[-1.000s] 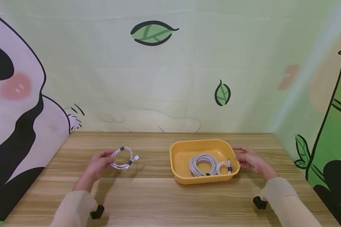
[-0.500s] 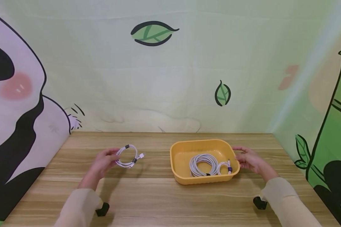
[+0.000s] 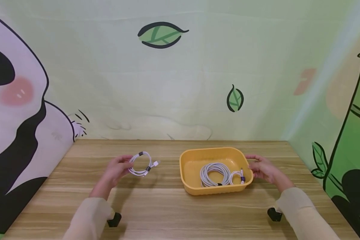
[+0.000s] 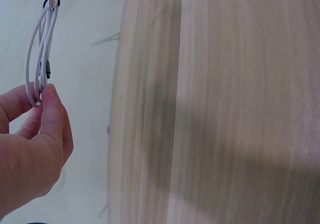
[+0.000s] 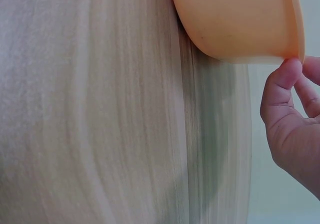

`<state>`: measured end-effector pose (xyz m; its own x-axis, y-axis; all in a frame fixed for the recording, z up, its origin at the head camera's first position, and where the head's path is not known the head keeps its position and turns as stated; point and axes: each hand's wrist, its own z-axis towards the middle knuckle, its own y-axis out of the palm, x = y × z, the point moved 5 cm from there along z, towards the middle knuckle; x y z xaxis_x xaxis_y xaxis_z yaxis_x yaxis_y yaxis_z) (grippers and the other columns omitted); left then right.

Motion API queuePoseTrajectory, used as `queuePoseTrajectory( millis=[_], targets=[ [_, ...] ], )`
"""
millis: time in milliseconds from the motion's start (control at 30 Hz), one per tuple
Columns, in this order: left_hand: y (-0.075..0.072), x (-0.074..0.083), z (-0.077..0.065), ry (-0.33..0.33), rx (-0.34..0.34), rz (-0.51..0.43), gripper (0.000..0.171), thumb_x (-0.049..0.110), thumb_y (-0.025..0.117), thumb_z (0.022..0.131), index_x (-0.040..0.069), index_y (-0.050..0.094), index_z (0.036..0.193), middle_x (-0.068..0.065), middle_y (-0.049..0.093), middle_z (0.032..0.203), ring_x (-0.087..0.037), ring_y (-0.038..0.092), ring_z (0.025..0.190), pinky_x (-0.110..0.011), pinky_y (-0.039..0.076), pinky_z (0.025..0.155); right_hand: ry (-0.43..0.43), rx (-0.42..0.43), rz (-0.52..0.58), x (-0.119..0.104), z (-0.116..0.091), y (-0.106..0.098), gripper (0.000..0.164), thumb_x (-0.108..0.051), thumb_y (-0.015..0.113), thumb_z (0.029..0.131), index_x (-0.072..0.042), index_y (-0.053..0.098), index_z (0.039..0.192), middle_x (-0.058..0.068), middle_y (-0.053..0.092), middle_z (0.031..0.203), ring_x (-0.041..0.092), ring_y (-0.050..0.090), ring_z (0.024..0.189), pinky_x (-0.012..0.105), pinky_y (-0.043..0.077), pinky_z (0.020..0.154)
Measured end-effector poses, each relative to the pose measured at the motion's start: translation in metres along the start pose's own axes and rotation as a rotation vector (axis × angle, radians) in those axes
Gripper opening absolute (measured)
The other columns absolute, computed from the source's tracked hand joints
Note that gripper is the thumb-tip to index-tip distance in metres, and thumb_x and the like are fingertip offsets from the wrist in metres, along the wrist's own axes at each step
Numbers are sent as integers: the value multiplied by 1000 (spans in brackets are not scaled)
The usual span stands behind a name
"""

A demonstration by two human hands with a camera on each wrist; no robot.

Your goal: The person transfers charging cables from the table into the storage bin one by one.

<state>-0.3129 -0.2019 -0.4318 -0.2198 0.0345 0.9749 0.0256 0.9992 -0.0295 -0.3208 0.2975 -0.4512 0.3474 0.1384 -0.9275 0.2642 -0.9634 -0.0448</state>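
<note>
My left hand (image 3: 117, 170) pinches a coiled white cable (image 3: 133, 170) between thumb and fingertips, held up over the wooden table at left of centre. Two dark ties bind the coil, and its pale plug (image 3: 155, 163) points right. In the left wrist view the cable (image 4: 42, 44) stands up from the fingertips. At the right end of a yellow plastic basket (image 3: 195, 190), my right hand (image 3: 264, 169) touches the outer wall and rim with extended fingers. Inside the basket lie a large grey cable coil (image 3: 204, 176) and a smaller white coil (image 3: 232, 176) with a dark blue tie.
The wooden table (image 3: 168, 213) reaches back to a printed fabric backdrop (image 3: 183, 83) with leaves and a panda. A black wrist device (image 3: 114, 220) hangs under the left sleeve, another black device (image 3: 274, 214) under the right one.
My left hand has moved to the right and slightly away from me with the white cable, nearer to the basket. The right hand and basket have stayed where they were.
</note>
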Motion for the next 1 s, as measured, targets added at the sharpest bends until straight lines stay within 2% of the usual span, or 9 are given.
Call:
queuePoseTrajectory(
  millis=[233,633,1000],
  targets=[
    [11,4,0,2,-11,13,44,-4,50,84,-11,36,125,-4,50,94,-6,54,73,-18,49,69,0,-1,6,0,0,0,60,-3,50,84,0,19,136,-2,59,71,8,54,58,21,49,54],
    [27,7,4,23,-38,58,43,-4,50,83,-11,38,124,-3,50,92,-7,53,73,-17,49,68,-4,-13,18,1,1,0,59,-4,50,85,0,20,135,-2,60,69,7,55,56,20,49,52],
    [42,7,7,37,-33,80,39,-5,50,82,-10,44,121,-5,52,91,-7,53,71,-17,49,66,4,1,0,1,1,0,58,-3,47,85,0,19,135,-2,57,71,7,53,58,20,48,54]
  ],
)
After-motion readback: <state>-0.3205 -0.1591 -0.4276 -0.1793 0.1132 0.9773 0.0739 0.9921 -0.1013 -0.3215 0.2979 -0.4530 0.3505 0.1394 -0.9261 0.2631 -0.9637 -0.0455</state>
